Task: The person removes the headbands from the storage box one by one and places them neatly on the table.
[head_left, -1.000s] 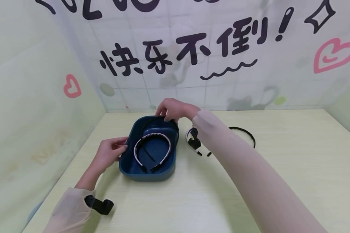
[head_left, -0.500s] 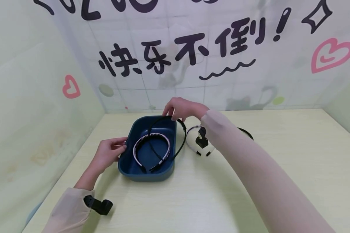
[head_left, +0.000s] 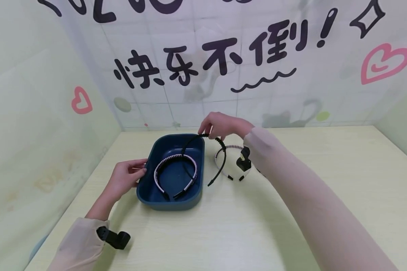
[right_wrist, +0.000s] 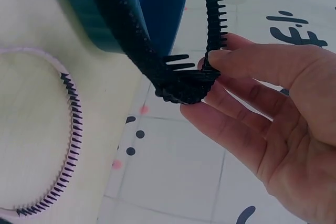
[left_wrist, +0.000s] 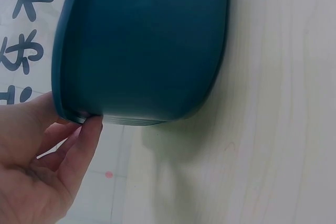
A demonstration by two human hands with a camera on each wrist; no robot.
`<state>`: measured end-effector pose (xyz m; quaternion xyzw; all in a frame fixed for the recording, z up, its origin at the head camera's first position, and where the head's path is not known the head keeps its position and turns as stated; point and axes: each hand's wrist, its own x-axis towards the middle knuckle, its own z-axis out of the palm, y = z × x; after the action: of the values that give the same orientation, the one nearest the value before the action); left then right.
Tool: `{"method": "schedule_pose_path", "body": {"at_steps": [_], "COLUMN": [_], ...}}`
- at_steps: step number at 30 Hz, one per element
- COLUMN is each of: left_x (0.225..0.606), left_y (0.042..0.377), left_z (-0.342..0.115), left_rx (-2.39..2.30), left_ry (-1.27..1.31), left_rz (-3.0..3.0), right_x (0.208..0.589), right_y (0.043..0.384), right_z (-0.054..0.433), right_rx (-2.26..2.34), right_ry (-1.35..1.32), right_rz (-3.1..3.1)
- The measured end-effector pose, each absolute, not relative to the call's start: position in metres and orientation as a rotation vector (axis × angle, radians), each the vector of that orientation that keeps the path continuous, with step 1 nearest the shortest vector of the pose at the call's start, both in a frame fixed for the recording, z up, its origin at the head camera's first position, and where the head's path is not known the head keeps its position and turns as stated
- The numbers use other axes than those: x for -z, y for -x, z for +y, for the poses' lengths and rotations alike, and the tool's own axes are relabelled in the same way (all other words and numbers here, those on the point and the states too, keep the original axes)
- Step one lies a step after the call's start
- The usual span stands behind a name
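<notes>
Container: one blue bin [head_left: 176,205], rounded corners, on a pale table [head_left: 220,226]. Contents: one pale headband [head_left: 155,176] with dark teeth and dark tips, lying inside the bin, tips toward its near end.

Black headband [head_left: 221,143], toothed: at the bin's right rim, one leg over the interior, the other outside the right wall; whether it touches the rim cannot be told.

Second pale headband [head_left: 234,146], dark-toothed: on the table, just right of the bin, tips nearward, partly covered by a black wrist device [head_left: 244,160].

Left hand [head_left: 129,175]: at the bin's left side, pinching its rim. Right hand [head_left: 220,124]: beside the bin's far right corner, fingers gripping the black headband's top.
</notes>
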<state>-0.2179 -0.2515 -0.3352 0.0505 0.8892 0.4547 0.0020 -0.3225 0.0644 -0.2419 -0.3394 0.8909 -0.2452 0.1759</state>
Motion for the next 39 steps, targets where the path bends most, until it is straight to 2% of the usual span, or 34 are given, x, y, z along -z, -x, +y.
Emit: {"method": "schedule_pose_path", "body": {"at_steps": [39], "left_x": [0.332], "left_y": [0.216], "left_z": [-0.249], "left_rx": [-1.416], "left_ry": [-0.147], "left_rz": [2.794], "right_x": [0.27], "right_y": [0.321], "right_z": [0.138], "right_rx": [0.726], "right_ry": [0.847], "right_rz": [2.554]}}
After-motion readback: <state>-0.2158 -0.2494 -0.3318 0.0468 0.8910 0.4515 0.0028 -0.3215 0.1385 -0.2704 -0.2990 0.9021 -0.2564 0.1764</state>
